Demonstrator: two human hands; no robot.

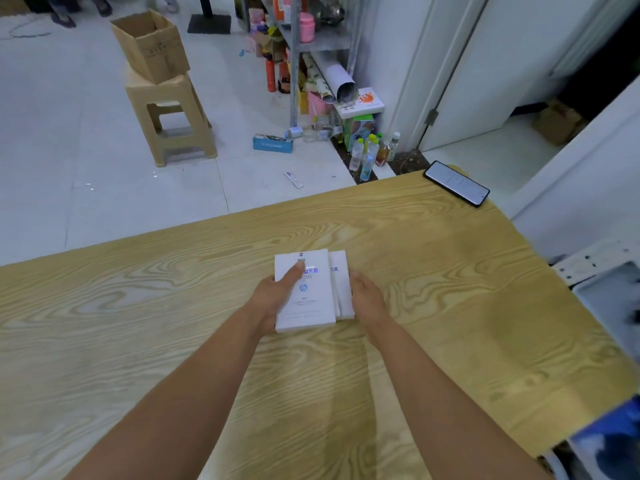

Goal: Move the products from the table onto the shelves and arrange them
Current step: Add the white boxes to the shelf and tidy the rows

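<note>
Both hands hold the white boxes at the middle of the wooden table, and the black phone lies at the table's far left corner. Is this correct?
Not fully. The head view shows the black phone at the far right corner of the wooden table, not the left. The rest stands: left hand and right hand hold the white boxes at its middle.

On the right hand (367, 296) the fingers lie hidden beneath the white boxes (304, 296), whose small print is unreadable. Past the right edge of the counter (467, 306) a white rack (594, 263) is blurred and cut off.
</note>
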